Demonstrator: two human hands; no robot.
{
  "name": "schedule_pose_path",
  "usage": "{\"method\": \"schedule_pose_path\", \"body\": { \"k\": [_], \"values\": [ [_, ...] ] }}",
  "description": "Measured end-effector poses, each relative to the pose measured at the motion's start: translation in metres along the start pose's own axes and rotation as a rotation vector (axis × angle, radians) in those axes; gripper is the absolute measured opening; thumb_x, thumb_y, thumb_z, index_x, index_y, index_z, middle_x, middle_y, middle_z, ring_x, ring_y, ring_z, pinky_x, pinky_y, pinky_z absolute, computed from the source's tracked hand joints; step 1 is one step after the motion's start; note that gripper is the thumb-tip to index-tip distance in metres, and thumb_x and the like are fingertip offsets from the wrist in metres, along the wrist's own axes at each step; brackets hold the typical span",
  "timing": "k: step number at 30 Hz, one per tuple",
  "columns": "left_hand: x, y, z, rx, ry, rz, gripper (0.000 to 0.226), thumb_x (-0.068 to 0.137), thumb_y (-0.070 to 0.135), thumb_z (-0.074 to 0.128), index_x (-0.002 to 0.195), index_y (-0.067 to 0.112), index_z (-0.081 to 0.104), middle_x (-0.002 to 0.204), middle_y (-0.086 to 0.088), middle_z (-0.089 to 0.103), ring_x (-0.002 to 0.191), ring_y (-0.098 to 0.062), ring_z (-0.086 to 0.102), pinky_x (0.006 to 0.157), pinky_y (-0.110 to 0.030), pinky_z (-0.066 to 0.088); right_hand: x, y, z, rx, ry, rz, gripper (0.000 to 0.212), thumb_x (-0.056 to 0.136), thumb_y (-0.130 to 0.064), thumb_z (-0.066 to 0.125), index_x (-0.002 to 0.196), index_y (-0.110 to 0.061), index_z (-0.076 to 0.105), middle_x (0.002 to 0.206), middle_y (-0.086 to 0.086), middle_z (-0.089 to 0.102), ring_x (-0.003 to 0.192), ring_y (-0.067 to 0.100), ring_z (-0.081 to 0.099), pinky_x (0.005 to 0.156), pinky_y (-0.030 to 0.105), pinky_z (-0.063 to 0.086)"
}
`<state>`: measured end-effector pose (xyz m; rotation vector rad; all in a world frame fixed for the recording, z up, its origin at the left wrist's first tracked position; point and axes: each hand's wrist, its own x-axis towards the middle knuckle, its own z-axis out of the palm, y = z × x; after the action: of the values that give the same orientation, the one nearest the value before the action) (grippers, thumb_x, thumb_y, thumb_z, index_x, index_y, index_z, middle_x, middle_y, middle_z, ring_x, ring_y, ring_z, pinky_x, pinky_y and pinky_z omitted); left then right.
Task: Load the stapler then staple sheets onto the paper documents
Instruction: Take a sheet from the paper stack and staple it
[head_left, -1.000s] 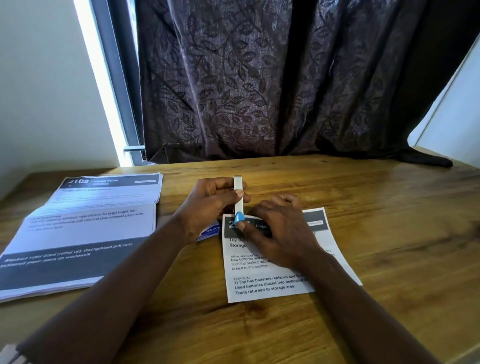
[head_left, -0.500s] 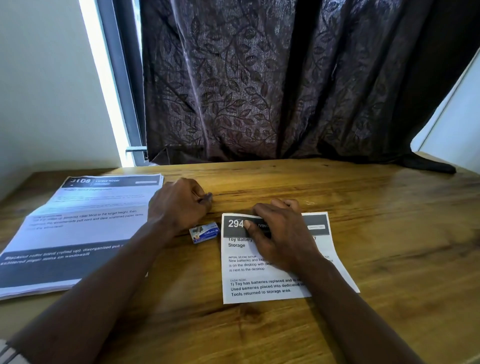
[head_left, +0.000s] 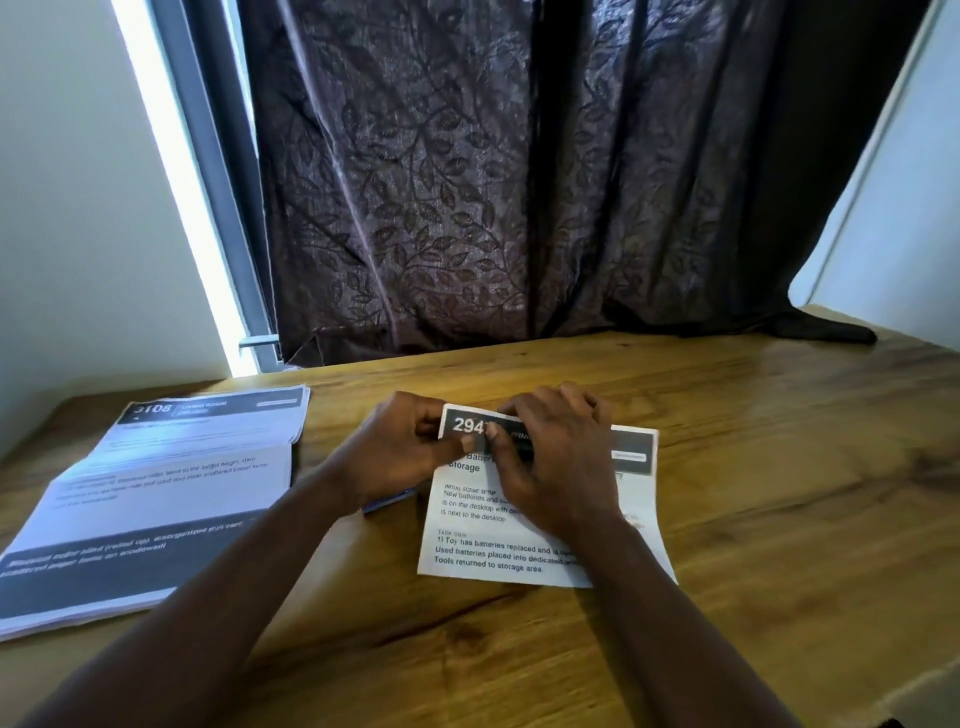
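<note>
Both hands meet at the top left corner of the small document (head_left: 519, 553) headed "294", which lies on the desk (head_left: 779, 493) in front of the person with that corner raised off the wood. The left hand (head_left: 395, 460) pinches the corner, its fingers clamped on the paper. The right hand (head_left: 558, 467) grips the top edge beside it, fingers curled over. A blue box (head_left: 388, 504) peeks out beneath the left wrist. A larger paper stack (head_left: 156, 493) lies well apart to the left.
</note>
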<state>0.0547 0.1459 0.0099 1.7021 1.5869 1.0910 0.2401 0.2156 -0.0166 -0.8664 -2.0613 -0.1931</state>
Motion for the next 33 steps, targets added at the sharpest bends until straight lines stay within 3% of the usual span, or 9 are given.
{"method": "schedule_pose_path", "body": {
  "k": [4,7,10,14,16,22,25,29,33],
  "values": [
    [0.018,-0.008,0.006,-0.053,0.252,-0.039,0.005,0.092,0.019,0.073,0.093,0.021,0.079,0.088,0.001,0.081,0.080,-0.018,0.077,0.076,-0.048,0.061,-0.006,0.006,-0.016,-0.101,0.116,0.143,0.043,0.091,-0.045,0.057,0.127,-0.022,0.061,0.123,0.002,0.057,0.115,0.023,0.049,0.104,0.048,0.034],
    [0.049,-0.009,0.012,-0.070,0.412,-0.076,0.005,0.090,0.020,0.076,0.089,0.024,0.078,0.085,0.005,0.080,0.079,-0.017,0.077,0.071,-0.045,0.064,-0.013,0.013,-0.022,-0.073,0.062,0.238,0.050,0.090,-0.048,0.055,0.133,-0.023,0.055,0.132,0.003,0.054,0.122,0.025,0.047,0.105,0.050,0.034],
    [0.087,-0.003,0.022,0.000,0.506,-0.105,0.004,0.087,0.020,0.078,0.090,0.018,0.077,0.081,0.005,0.077,0.071,-0.014,0.072,0.055,-0.025,0.057,-0.017,0.015,-0.019,-0.059,-0.100,0.317,0.064,0.090,-0.054,0.046,0.146,-0.024,0.042,0.146,0.004,0.045,0.138,0.025,0.034,0.111,0.052,0.026],
    [0.134,-0.007,0.033,0.129,0.481,-0.217,0.020,0.082,0.028,0.082,0.097,0.016,0.076,0.093,-0.005,0.077,0.086,-0.024,0.073,0.074,-0.036,0.060,-0.025,0.012,-0.011,-0.042,-0.488,0.380,0.089,0.094,-0.063,0.036,0.160,-0.018,-0.003,0.168,0.010,0.008,0.156,0.029,0.000,0.122,0.052,0.005],
    [0.149,-0.010,0.037,0.263,0.411,-0.257,0.028,0.079,0.031,0.083,0.102,0.016,0.075,0.102,-0.007,0.076,0.095,-0.025,0.070,0.073,-0.031,0.052,-0.027,0.011,-0.011,-0.063,-0.595,0.385,0.094,0.093,-0.067,0.035,0.160,-0.015,-0.009,0.169,0.012,0.004,0.155,0.031,-0.004,0.124,0.053,0.003],
    [0.164,-0.028,0.045,0.592,0.270,-0.284,0.047,0.073,0.051,0.084,0.105,0.019,0.073,0.103,-0.004,0.072,0.099,-0.025,0.065,0.071,-0.030,0.042,-0.025,0.013,-0.007,-0.129,-0.684,0.380,0.089,0.092,-0.068,0.027,0.158,-0.009,0.016,0.167,0.018,0.013,0.154,0.035,0.004,0.123,0.055,0.003],
    [0.168,-0.037,0.043,0.614,0.245,-0.279,0.053,0.074,0.063,0.078,0.108,0.022,0.074,0.109,-0.005,0.073,0.102,-0.025,0.065,0.073,-0.031,0.043,-0.025,0.013,-0.003,-0.127,-0.642,0.385,0.088,0.090,-0.069,0.030,0.154,-0.009,0.024,0.163,0.018,0.021,0.152,0.036,0.010,0.121,0.056,0.007],
    [0.159,-0.030,0.039,0.563,0.267,-0.257,0.073,0.085,0.069,0.062,0.133,0.013,0.060,0.131,-0.012,0.067,0.119,-0.030,0.061,0.090,-0.037,0.050,-0.025,0.014,-0.003,-0.113,-0.611,0.386,0.087,0.086,-0.071,0.033,0.150,-0.012,0.033,0.160,0.014,0.027,0.149,0.035,0.016,0.120,0.055,0.012],
    [0.122,-0.012,0.023,0.464,0.296,-0.181,0.075,0.083,0.077,0.053,0.127,0.018,0.061,0.121,-0.009,0.068,0.111,-0.027,0.064,0.085,-0.038,0.052,-0.024,0.018,-0.005,-0.055,-0.591,0.397,0.082,0.083,-0.074,0.036,0.144,-0.019,0.040,0.154,0.008,0.034,0.146,0.030,0.023,0.120,0.053,0.016]
  ]
}}
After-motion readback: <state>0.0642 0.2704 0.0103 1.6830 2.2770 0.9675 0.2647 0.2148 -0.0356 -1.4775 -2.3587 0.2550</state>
